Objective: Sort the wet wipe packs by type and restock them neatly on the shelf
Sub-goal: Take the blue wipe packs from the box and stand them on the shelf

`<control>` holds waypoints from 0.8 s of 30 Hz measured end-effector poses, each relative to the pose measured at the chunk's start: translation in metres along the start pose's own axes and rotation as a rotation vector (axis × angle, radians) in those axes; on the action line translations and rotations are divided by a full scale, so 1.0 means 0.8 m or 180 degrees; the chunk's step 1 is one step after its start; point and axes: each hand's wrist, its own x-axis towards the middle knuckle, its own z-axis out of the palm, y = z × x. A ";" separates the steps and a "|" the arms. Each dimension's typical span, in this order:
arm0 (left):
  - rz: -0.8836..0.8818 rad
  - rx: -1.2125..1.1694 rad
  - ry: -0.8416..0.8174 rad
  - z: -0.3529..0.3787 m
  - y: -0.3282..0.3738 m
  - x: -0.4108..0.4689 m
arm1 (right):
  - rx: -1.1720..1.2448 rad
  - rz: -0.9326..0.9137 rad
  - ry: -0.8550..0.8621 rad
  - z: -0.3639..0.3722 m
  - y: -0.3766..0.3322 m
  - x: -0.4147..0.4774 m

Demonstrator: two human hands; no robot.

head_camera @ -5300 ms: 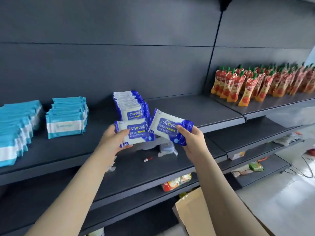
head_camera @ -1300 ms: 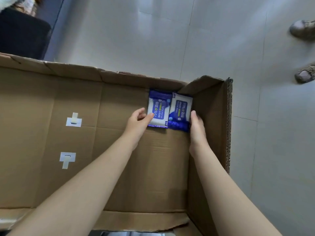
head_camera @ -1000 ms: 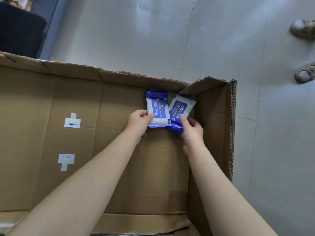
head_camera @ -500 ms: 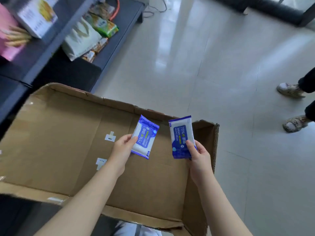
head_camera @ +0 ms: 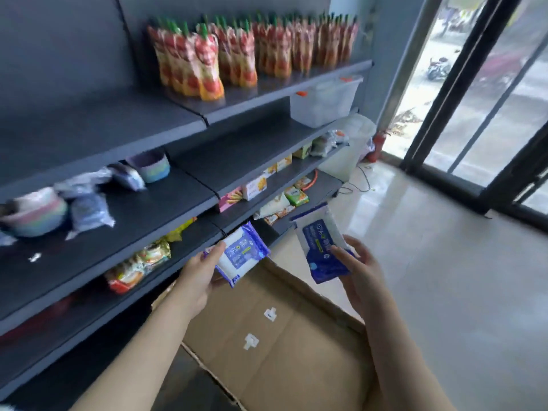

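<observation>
Each of my hands holds one blue-and-white 75% alcohol wipe pack above the open cardboard box (head_camera: 284,345). My left hand (head_camera: 200,272) grips the left wipe pack (head_camera: 241,253) by its lower left edge, tilted, close to the front of a lower shelf. In my right hand (head_camera: 357,268) the right wipe pack (head_camera: 318,244) stands nearly upright, thumb across its front. The dark shelf unit (head_camera: 124,129) fills the left half of the view. The shelf's earlier stacks of wipes are out of view.
Red pouches with green caps (head_camera: 237,51) line the upper right shelf. A clear plastic bin (head_camera: 324,99) sits one level below them. Bowls and bagged goods (head_camera: 71,203) lie on a middle shelf, snack packs (head_camera: 139,262) lower. Glass doors (head_camera: 480,93) stand at the right.
Both hands took one wipe pack each from the box's corner and lifted them out. My view swung up from the box floor to the shelves.
</observation>
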 end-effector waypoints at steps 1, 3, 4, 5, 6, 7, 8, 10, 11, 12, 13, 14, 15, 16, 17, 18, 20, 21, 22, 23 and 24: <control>0.0055 -0.0041 0.0062 -0.017 0.020 -0.008 | -0.0016 -0.0012 -0.0126 0.027 -0.013 0.001; 0.0192 -0.0101 0.0112 -0.051 0.059 -0.024 | 0.0000 0.0060 -0.0318 0.083 -0.031 0.005; 0.0252 -0.0153 0.0134 -0.070 0.076 -0.030 | 0.0008 0.0114 -0.0417 0.113 -0.036 0.008; 0.0300 -0.0210 0.0158 -0.090 0.093 -0.034 | -0.0036 0.0152 -0.0560 0.143 -0.040 0.009; 0.0339 -0.0200 0.0192 -0.110 0.110 -0.038 | -0.0127 0.0150 -0.0715 0.174 -0.041 0.010; 0.0393 -0.0183 0.0199 -0.131 0.124 -0.042 | -0.0239 0.0145 -0.0856 0.204 -0.040 0.011; 0.0451 -0.0162 0.0203 -0.154 0.136 -0.045 | -0.0346 0.0125 -0.0985 0.236 -0.037 0.011; 0.0493 -0.0138 0.0206 -0.199 0.156 -0.050 | -0.0436 0.0130 -0.1138 0.296 -0.027 0.008; 0.0516 -0.0135 0.0210 -0.224 0.164 -0.053 | -0.0440 0.0147 -0.1190 0.327 -0.020 0.004; 0.0547 -0.0120 0.0206 -0.247 0.170 -0.057 | -0.0444 0.0163 -0.1255 0.356 -0.012 0.000; 0.0575 -0.0133 0.0206 -0.271 0.175 -0.061 | -0.0438 0.0204 -0.1328 0.384 -0.002 -0.006; 0.0610 -0.0152 0.0215 -0.293 0.180 -0.063 | -0.0415 0.0237 -0.1410 0.410 0.008 -0.011; 0.0647 -0.0221 0.0205 -0.315 0.185 -0.065 | -0.0391 0.0277 -0.1497 0.435 0.017 -0.018; 0.0683 -0.0302 0.0190 -0.335 0.188 -0.066 | -0.0398 0.0319 -0.1576 0.459 0.029 -0.025; 0.0708 -0.0374 0.0132 -0.354 0.192 -0.068 | -0.0394 0.0368 -0.1653 0.481 0.039 -0.032; 0.0720 -0.0404 0.0067 -0.373 0.196 -0.069 | -0.0388 0.0386 -0.1701 0.501 0.050 -0.037; 0.0739 -0.0446 -0.0029 -0.405 0.206 -0.074 | -0.0372 0.0344 -0.1696 0.539 0.066 -0.045; 0.0771 -0.0435 -0.0042 -0.422 0.211 -0.077 | -0.0360 0.0317 -0.1666 0.555 0.070 -0.048; 0.0858 -0.0391 0.0025 -0.439 0.215 -0.080 | -0.0351 0.0289 -0.1631 0.568 0.074 -0.050; 0.1011 -0.0369 0.0186 -0.457 0.219 -0.081 | -0.0348 0.0256 -0.1613 0.582 0.075 -0.051; 0.1202 -0.0298 0.0454 -0.474 0.222 -0.080 | -0.0360 0.0219 -0.1614 0.593 0.076 -0.049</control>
